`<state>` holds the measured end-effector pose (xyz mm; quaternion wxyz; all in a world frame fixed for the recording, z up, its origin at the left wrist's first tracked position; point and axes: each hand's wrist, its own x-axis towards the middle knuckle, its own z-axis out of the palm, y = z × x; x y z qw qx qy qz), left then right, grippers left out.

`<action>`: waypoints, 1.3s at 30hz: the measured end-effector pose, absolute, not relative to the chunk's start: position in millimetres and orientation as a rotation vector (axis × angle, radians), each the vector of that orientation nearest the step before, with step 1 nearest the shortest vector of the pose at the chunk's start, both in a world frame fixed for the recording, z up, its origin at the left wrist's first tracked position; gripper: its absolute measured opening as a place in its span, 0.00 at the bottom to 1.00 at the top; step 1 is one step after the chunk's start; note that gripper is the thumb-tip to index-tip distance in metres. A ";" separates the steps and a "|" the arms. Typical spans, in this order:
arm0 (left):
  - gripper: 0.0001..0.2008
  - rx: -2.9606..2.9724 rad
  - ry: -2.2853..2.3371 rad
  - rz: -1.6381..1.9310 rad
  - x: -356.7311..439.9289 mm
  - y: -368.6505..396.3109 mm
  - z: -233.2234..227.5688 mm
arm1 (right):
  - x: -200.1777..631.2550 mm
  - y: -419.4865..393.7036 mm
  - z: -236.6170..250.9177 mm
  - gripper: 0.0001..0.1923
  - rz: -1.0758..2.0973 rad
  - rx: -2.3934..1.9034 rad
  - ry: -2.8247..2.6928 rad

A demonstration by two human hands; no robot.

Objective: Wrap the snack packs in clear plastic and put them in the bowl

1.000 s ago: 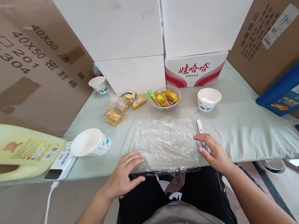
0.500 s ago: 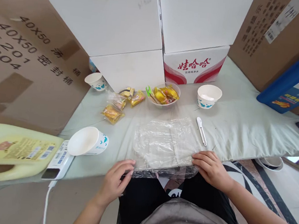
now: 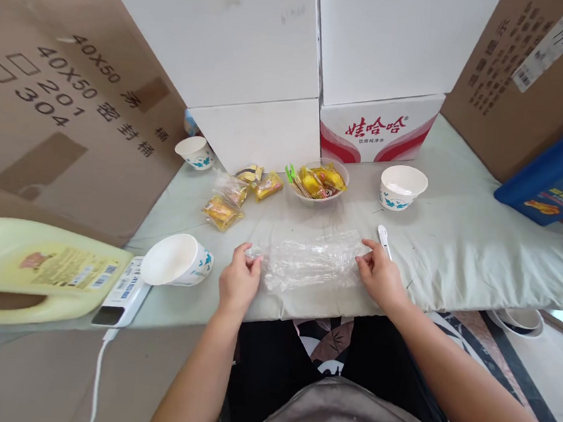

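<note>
Thumb and forefinger of the left hand [image 3: 238, 280] come nearly together on the edge of a crinkled sheet of clear plastic film [image 3: 310, 268], apparently pinching it, while those of the right hand [image 3: 380, 278] are slightly parted at the opposite end; whether they grip the film cannot be told. The film lies between the hands on the cloth-covered table [image 3: 443, 248], at 3 o'clock from the left fingers and 9 o'clock from the right. Its long axis runs across the person from 9 to 3, the right end slightly farther away, and neither hand is clearly nearer, each being at its own end.

Half a second earlier the film was spread broader, its near edge over the table's rim and both hands lower; now it is a narrower band back from that rim, with the hands farther forward.

A white cutter-like tool [image 3: 383, 236] lies at 2 o'clock from the right fingers, partly hidden by that hand. Measured from the film, a clear plastic bowl [image 3: 315, 200] of yellow-wrapped snacks [image 3: 330, 175] sits at 12 o'clock, loose snack packets [image 3: 223, 214] at 10, and a patterned paper bowl [image 3: 400, 200] between 1 and 2. Another paper bowl [image 3: 198, 266] tilts at 9, near a pale-yellow jug [image 3: 68, 276]; a blue bottle [image 3: 560, 190] leans at 2.
</note>
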<state>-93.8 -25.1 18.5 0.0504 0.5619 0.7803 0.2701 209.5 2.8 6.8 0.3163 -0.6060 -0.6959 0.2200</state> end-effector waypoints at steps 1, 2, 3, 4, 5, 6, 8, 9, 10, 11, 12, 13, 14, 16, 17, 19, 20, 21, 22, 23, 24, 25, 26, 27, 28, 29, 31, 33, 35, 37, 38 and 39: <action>0.19 1.717 2.421 0.784 -92.0 -20.8 16.5 | 205.5 8.0 6.3 0.21 0.512 -1.675 -1.875; 0.19 1.727 2.453 0.746 -90.4 -17.5 14.3 | 202.3 12.0 5.6 0.21 0.441 -1.747 -1.924; 0.19 1.738 2.477 0.706 -89.0 -15.1 12.1 | 199.8 14.9 4.8 0.21 0.375 -1.808 -1.971; 0.19 1.746 2.498 0.656 -88.0 -13.6 10.1 | 198.1 16.8 3.9 0.21 0.322 -1.855 -2.014; 0.19 1.748 2.518 0.598 -87.4 -12.8 8.4 | 197.2 17.9 3.2 0.21 0.282 -1.892 -2.051; 0.19 1.749 2.533 0.539 -87.2 -12.6 7.4 | 197.0 18.4 2.9 0.20 0.252 -1.923 -2.080; 0.19 1.773 2.556 0.470 -87.8 -14.2 8.3 | 198.3 18.1 4.2 0.20 0.199 -1.972 -2.106; 0.19 1.812 2.575 0.484 -88.2 -15.7 10.6 | 199.4 17.5 6.2 0.20 0.158 -1.978 -2.104; 0.19 1.872 2.596 0.538 -88.2 -17.6 13.9 | 200.4 16.7 9.2 0.20 0.103 -1.958 -2.104; 0.18 1.950 2.609 0.625 -87.5 -19.5 18.0 | 200.8 15.9 12.9 0.19 0.037 -1.911 -2.105; 0.17 2.043 2.600 0.724 -85.8 -21.3 22.3 | 200.3 15.2 17.0 0.19 -0.029 -1.841 -2.109; 0.15 2.149 2.548 0.809 -82.8 -22.7 26.3 | 198.4 14.7 21.0 0.19 -0.084 -1.754 -2.123; 0.14 2.263 2.446 0.855 -78.5 -23.4 29.3 | 195.1 14.6 24.4 0.18 -0.117 -1.657 -2.153; 0.14 2.473 2.145 0.782 -66.6 -22.4 30.7 | 184.8 16.1 26.7 0.17 -0.111 -1.435 -2.284; 0.15 2.548 1.999 0.673 -60.1 -20.9 28.8 | 178.8 17.8 25.0 0.18 -0.082 -1.314 -2.381; 0.20 2.597 1.833 0.415 -48.9 -17.3 20.6 | 168.8 22.9 16.7 0.23 -0.002 -1.124 -2.577; 0.25 2.581 1.813 0.300 -45.5 -15.8 15.4 | 165.9 25.8 10.9 0.27 0.037 -1.090 -2.647; 0.29 2.552 1.818 0.208 -44.2 -14.8 10.3 | 165.1 28.5 5.0 0.31 0.071 -1.104 -2.691; 0.32 2.517 1.833 0.144 -45.2 -14.5 5.8 | 166.3 30.7 -0.4 0.34 0.097 -1.151 -2.712; 0.33 2.485 1.853 0.104 -48.5 -15.0 2.2 | 169.4 32.0 -4.7 0.37 0.113 -1.212 -2.715; 0.34 2.457 1.880 0.085 -53.8 -16.4 -0.3 | 174.3 32.3 -7.5 0.39 0.122 -1.271 -2.710; 0.35 2.435 1.913 0.082 -60.8 -18.7 -1.7 | 180.4 31.6 -8.8 0.40 0.123 -1.316 -2.704; 0.35 2.417 1.954 0.097 -69.1 -22.0 -2.1 | 187.6 29.7 -8.4 0.42 0.119 -1.349 -2.696; 0.35 2.405 1.994 0.129 -78.1 -26.1 -1.8 | 195.5 26.9 -6.6 0.43 0.109 -1.361 -2.687; 0.35 2.406 2.018 0.178 -87.1 -31.1 -0.9 | 203.8 23.1 -3.8 0.45 0.098 -1.345 -2.680; 0.34 2.425 2.011 0.243 -95.7 -36.8 0.3 | 212.1 18.6 -0.3 0.46 0.088 -1.299 -2.678; 0.32 2.501 1.878 0.377 -109.6 -49.7 3.2 | 227.8 8.1 6.4 0.46 0.079 -1.144 -2.691; 0.25 2.576 1.659 0.470 -117.8 -62.6 5.4 | 240.9 -3.5 10.1 0.42 0.095 -1.022 -2.698; 0.18 2.610 1.499 0.545 -121.1 -74.0 6.5 | 250.5 -15.5 9.3 0.37 0.122 -0.989 -2.682; 0.14 2.623 1.427 0.626 -121.7 -83.1 6.3 | 256.5 -27.9 4.9 0.32 0.137 -0.990 -2.647; 0.13 2.625 1.409 0.660 -121.6 -86.9 5.9 | 258.3 -34.2 2.2 0.29 0.135 -0.986 -2.625; 0.13 2.627 1.391 0.684 -121.5 -90.4 5.3 | 259.5 -40.4 -0.4 0.25 0.126 -0.980 -2.599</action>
